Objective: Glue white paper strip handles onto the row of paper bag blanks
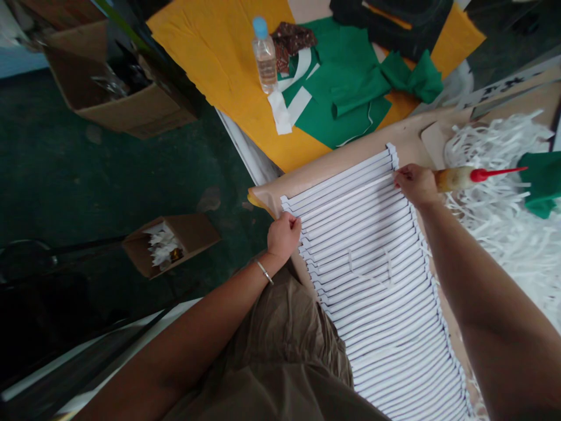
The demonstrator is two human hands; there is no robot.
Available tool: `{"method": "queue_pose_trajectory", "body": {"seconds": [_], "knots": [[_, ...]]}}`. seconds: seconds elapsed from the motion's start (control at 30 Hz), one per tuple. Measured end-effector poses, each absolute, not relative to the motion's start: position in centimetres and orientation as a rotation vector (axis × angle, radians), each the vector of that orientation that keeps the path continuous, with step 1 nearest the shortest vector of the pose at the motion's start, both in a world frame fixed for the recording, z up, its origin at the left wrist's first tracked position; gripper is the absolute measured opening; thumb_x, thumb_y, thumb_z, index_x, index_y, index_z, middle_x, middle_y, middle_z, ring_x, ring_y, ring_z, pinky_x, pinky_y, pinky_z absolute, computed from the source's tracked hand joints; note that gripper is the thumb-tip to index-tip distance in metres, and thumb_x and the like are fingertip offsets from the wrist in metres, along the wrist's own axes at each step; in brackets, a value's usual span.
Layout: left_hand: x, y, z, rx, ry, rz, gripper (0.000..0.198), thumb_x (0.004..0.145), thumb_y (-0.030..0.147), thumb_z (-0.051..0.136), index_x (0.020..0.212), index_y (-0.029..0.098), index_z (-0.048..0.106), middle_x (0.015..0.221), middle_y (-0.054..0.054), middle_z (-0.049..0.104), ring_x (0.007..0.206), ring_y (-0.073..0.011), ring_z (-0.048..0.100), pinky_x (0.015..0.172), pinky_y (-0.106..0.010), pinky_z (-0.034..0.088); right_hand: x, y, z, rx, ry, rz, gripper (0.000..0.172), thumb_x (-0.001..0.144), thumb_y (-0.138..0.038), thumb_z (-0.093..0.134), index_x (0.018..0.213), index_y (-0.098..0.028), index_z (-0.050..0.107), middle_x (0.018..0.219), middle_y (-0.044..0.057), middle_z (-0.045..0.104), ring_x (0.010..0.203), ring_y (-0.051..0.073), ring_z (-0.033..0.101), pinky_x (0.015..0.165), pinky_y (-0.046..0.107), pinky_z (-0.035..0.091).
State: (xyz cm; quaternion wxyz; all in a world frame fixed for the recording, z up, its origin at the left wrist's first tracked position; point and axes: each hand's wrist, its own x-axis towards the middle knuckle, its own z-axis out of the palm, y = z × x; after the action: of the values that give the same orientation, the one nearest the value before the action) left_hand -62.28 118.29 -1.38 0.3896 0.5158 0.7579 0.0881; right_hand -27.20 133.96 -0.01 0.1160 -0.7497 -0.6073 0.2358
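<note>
Rows of white paper strips (372, 263) lie side by side on a sheet of tan kraft paper (350, 172), each overlapping the one below. My left hand (284, 237) presses on the left end of the top strips, and my right hand (416, 184) pinches their right end. A brush with a red handle (456, 178) sticks out of my right hand, its pale bristles nearest my fingers. A metal bangle (265, 272) circles my left wrist, and my brown trousers (280, 345) show below my arms.
Loose white paper shreds (499, 234) and a green cloth (541, 184) lie to the right. Beyond, green fabric pieces (346, 76) and a water bottle (265, 55) rest on a yellow sheet (219, 64). Cardboard boxes (118, 99) (170, 242) sit on the dark green floor (87, 164) to the left.
</note>
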Motion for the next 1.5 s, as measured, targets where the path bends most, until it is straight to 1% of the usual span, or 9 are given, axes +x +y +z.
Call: {"method": "queue_pose_trajectory", "body": {"seconds": [0.3, 0.63, 0.9, 1.07, 1.17, 1.27, 1.33, 1.43, 1.5], "knots": [[-62.2, 118.6, -1.5, 1.330, 1.941, 0.215, 0.017, 0.096, 0.031, 0.055, 0.083, 0.020, 0.062, 0.085, -0.006, 0.073, 0.083, -0.0206, 0.069, 0.078, -0.029, 0.049, -27.0, 134.6, -1.5, -2.222, -1.803, 0.572, 0.014, 0.082, -0.029, 0.065, 0.086, -0.015, 0.067, 0.075, 0.009, 0.071, 0.073, 0.023, 0.068, 0.070, 0.034, 0.054], [-62.3, 118.7, -1.6, 1.341, 1.939, 0.236, 0.017, 0.093, 0.031, 0.056, 0.081, 0.021, 0.060, 0.081, -0.006, 0.072, 0.079, -0.0206, 0.068, 0.075, -0.029, 0.048, -27.3, 134.7, -2.0, -2.238, -1.868, 0.478, 0.013, 0.083, -0.031, 0.063, 0.085, -0.018, 0.066, 0.081, 0.010, 0.073, 0.075, 0.022, 0.065, 0.072, 0.032, 0.052], [-62.3, 118.7, -1.6, 1.354, 1.936, 0.227, 0.019, 0.095, 0.033, 0.055, 0.080, 0.021, 0.058, 0.079, -0.005, 0.070, 0.076, -0.0198, 0.067, 0.074, -0.029, 0.047, -27.6, 134.8, -2.5, -2.310, -1.945, 0.405, 0.013, 0.085, -0.031, 0.062, 0.090, -0.019, 0.066, 0.087, 0.010, 0.072, 0.082, 0.024, 0.066, 0.078, 0.034, 0.050], [-61.9, 119.0, -1.2, 1.353, 1.964, 0.136, 0.016, 0.095, 0.032, 0.054, 0.085, 0.021, 0.059, 0.083, -0.006, 0.071, 0.082, -0.0212, 0.069, 0.077, -0.029, 0.048, -29.0, 133.9, -1.5, -2.376, -1.896, 0.194, 0.022, 0.087, -0.034, 0.060, 0.101, -0.018, 0.062, 0.097, 0.012, 0.069, 0.082, 0.024, 0.062, 0.074, 0.034, 0.046], [-62.1, 119.1, -1.1, 1.349, 1.977, 0.131, 0.011, 0.094, 0.029, 0.055, 0.096, 0.019, 0.060, 0.087, -0.007, 0.072, 0.085, -0.0223, 0.070, 0.078, -0.029, 0.049, -30.4, 130.5, 0.0, -2.308, -1.939, 0.227, 0.020, 0.092, -0.038, 0.055, 0.098, -0.019, 0.060, 0.093, 0.011, 0.068, 0.078, 0.022, 0.059, 0.070, 0.032, 0.043], [-63.0, 118.7, -1.2, 1.370, 1.958, 0.192, 0.016, 0.093, 0.021, 0.053, 0.108, 0.017, 0.058, 0.090, -0.008, 0.073, 0.087, -0.0224, 0.071, 0.078, -0.029, 0.049, -32.2, 123.7, 1.5, -2.193, -2.137, 0.556, 0.030, 0.097, -0.047, 0.049, 0.083, -0.022, 0.057, 0.074, 0.006, 0.062, 0.067, 0.019, 0.055, 0.064, 0.029, 0.038], [-63.7, 118.1, -1.2, 1.413, 1.926, 0.230, 0.020, 0.093, 0.019, 0.051, 0.113, 0.017, 0.058, 0.087, -0.007, 0.073, 0.086, -0.0228, 0.071, 0.078, -0.029, 0.050, -33.5, 118.3, 2.1, -2.127, -2.266, 0.770, 0.037, 0.098, -0.053, 0.048, 0.078, -0.022, 0.056, 0.070, 0.003, 0.060, 0.062, 0.017, 0.052, 0.061, 0.028, 0.036], [-64.0, 116.9, -0.5, 1.515, 1.798, 0.241, 0.021, 0.095, 0.021, 0.049, 0.114, 0.018, 0.059, 0.085, -0.006, 0.071, 0.085, -0.0234, 0.071, 0.080, -0.031, 0.051, -35.3, 111.6, 2.4, -2.153, -2.323, 0.831, 0.034, 0.096, -0.054, 0.055, 0.086, -0.022, 0.060, 0.082, 0.005, 0.067, 0.069, 0.018, 0.058, 0.062, 0.028, 0.037], [-63.2, 116.0, 0.5, 1.607, 1.636, 0.241, 0.021, 0.097, 0.023, 0.047, 0.111, 0.019, 0.062, 0.089, -0.007, 0.071, 0.088, -0.0229, 0.070, 0.083, -0.031, 0.052, -36.5, 109.1, 2.4, -2.194, -2.316, 0.744, 0.023, 0.097, -0.042, 0.054, 0.094, -0.021, 0.062, 0.093, 0.008, 0.069, 0.076, 0.020, 0.061, 0.065, 0.029, 0.040]]}}
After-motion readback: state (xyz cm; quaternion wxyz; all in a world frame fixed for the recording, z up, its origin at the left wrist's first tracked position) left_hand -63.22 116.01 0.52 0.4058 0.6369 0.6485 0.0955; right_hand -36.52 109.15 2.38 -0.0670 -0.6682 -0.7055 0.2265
